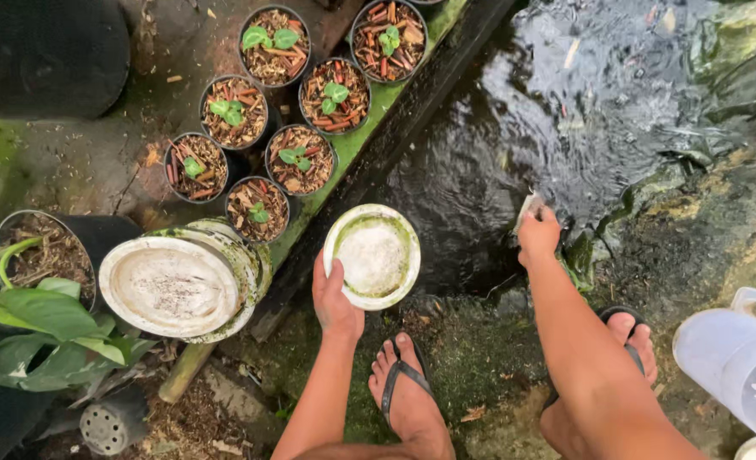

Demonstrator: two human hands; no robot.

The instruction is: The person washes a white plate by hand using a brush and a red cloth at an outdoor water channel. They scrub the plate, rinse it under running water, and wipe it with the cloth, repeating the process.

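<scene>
My left hand (333,300) grips the near rim of a round white dish (373,255) stained green, held face up at the water's edge. My right hand (538,235) reaches out over the dark flowing water (565,111) and is closed on a small pale object (528,207) at the surface; what it is I cannot tell. My two feet in black flip-flops (402,379) stand on the mossy ground below.
Several small black pots with seedlings (299,158) stand along the mossy concrete ledge (369,128) at upper left. A larger upturned white dish (173,285) lies to the left beside a leafy plant (45,315). A translucent plastic jug (735,366) sits at lower right.
</scene>
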